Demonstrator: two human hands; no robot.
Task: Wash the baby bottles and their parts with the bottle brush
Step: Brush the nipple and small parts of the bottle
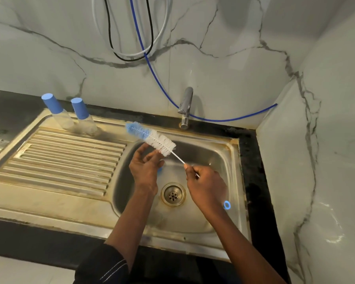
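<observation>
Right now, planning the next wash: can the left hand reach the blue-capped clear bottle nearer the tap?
Likely yes: only ribbed steel drainboard separates the left hand from that bottle; a small blue part shows at its palm.

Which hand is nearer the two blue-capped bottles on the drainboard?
Left. The left hand is at the left side of the basin, down and right of the bottles. The right hand, pinching the bottle brush handle, is farther right, beyond the drain.
</observation>
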